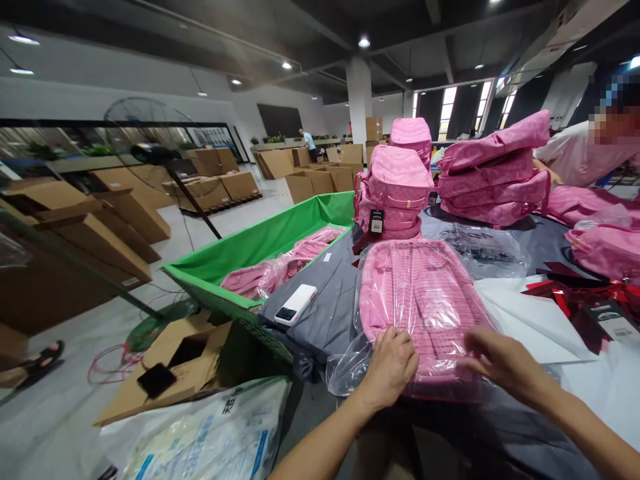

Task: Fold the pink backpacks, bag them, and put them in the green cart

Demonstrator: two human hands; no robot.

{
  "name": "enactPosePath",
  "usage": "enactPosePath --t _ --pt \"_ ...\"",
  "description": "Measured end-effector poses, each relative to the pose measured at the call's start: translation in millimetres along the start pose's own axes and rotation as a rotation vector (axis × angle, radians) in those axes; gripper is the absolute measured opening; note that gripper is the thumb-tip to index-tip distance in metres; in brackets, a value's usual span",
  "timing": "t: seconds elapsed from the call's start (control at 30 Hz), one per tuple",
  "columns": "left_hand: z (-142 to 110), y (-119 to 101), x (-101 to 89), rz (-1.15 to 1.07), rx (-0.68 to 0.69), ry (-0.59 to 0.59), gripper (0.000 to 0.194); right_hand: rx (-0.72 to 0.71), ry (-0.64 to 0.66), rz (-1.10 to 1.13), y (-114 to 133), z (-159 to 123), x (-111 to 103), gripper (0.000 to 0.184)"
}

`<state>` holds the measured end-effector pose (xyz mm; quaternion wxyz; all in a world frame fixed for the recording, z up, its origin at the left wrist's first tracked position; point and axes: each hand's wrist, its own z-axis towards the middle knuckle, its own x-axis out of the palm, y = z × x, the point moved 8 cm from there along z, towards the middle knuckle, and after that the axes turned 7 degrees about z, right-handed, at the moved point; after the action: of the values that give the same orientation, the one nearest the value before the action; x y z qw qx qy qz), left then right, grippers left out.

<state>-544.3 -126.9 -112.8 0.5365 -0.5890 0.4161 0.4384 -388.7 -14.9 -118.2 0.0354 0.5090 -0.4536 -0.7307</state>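
Observation:
A pink backpack lies on the grey-covered table with its straps facing up, inside a clear plastic bag. My left hand rests at the near left part of the backpack, its bent fingers closed on the bag's plastic. At the near right edge is my right hand. Its fingers are curled but the thumb stands apart from them, and I see nothing held between them. Loose plastic spreads out to the left of the near end.
Stacked pink backpacks and another pile stand behind. A white phone-like device lies left, beside a green bin holding bagged pink items. White sheets and red ribbons with tags lie right. A co-worker leans in at far right.

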Motion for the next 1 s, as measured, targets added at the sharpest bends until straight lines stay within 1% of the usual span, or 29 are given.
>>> enactPosePath --t 0.07,0.1,0.13,0.2,0.23,0.27,0.3,0.33,0.4,0.43,0.5,0.57,0.63,0.7,0.73,0.77,0.8,0.83,0.87,0.9,0.93,0.97,1.0 --pt "0.0 -0.7 0.5 -0.021 0.038 -0.021 0.024 -0.005 0.210 -0.047 6.9 2.8 23.9 0.038" --pt "-1.6 -0.9 0.5 -0.041 0.076 -0.037 0.024 0.002 0.289 -0.064 8.1 5.4 32.4 0.038" --pt "-4.6 0.1 -0.6 -0.060 0.122 -0.069 0.023 0.008 0.348 -0.070 8.2 8.2 38.2 0.038" --pt "-15.7 6.5 -4.3 -0.064 0.249 -0.164 0.020 0.012 0.412 -0.062 6.5 13.3 42.6 0.036" --pt "-23.6 14.0 -8.3 -0.018 0.300 -0.256 0.019 0.015 0.420 -0.061 4.7 14.8 42.1 0.034" --pt "-32.6 21.3 -9.1 0.060 0.373 -0.320 0.021 0.020 0.422 -0.064 2.6 15.4 41.1 0.033" --pt "-42.1 33.8 -13.1 0.127 0.389 -0.425 0.023 0.026 0.418 -0.067 0.8 15.2 40.1 0.031" --pt "-48.8 49.4 -13.6 0.191 0.360 -0.470 0.025 0.030 0.408 -0.071 -0.6 14.6 39.1 0.030" --pt "-60.2 76.8 -15.3 0.253 0.310 -0.509 0.034 0.035 0.381 -0.074 -1.6 13.3 38.1 0.028" --pt "-63.5 87.7 -16.6 0.264 0.277 -0.501 0.036 0.034 0.367 -0.074 -1.2 13.1 38.1 0.028" --pt "-65.3 100.9 -19.8 0.248 0.214 -0.460 0.036 0.031 0.332 -0.077 1.1 13.7 38.0 0.031" --pt "-60.4 104.3 -20.9 0.209 0.147 -0.398 0.035 0.031 0.269 -0.095 5.2 12.2 36.3 0.034" --pt "-52.5 101.5 -19.4 0.164 0.094 -0.352 0.034 0.024 0.183 -0.128 9.8 0.7 33.5 0.038" --pt "-45.5 97.7 -16.6 0.135 0.066 -0.343 0.034 -0.012 0.045 -0.147 11.6 -28.7 25.0 0.035" --pt "-42.9 96.8 -15.0 0.130 0.061 -0.347 0.033 -0.017 -0.025 -0.155 7.4 -51.6 18.2 0.030" --pt "-41.1 97.1 -13.2 0.131 0.061 -0.350 0.033 -0.054 -0.198 -0.107 2.6 -80.9 0.7 0.020" --pt "-39.9 98.4 -11.3 0.136 0.066 -0.350 0.033 -0.027 -0.382 -0.057 -11.0 -116.4 -21.1 0.014" --pt "-39.4 101.0 -9.7 0.144 0.073 -0.351 0.033 0.037 -0.536 -0.024 -30.2 -155.8 -43.5 0.019" --pt "-39.3 104.1 -7.9 0.153 0.084 -0.344 0.034 0.188 -0.718 -0.027 -56.2 -200.7 -70.0 0.022" --pt "-39.4 107.2 -5.8 0.162 0.102 -0.328 0.034 0.363 -0.813 -0.061 -82.2 -244.4 -92.5 0.025" --pt "-39.5 110.2 -3.7 0.172 0.122 -0.306 0.034 0.485 -0.870 -0.094 -103.0 -284.9 -113.8 0.027" --pt "-39.5 113.2 -2.1 0.180 0.138 -0.288 0.034 0.588 -0.942 -0.131 -119.8 -324.2 -135.1 0.028" --pt "-39.4 115.7 -0.7 0.188 0.151 -0.271 0.034 0.720 -1.028 -0.178 -134.1 -363.0 -154.3 0.029"
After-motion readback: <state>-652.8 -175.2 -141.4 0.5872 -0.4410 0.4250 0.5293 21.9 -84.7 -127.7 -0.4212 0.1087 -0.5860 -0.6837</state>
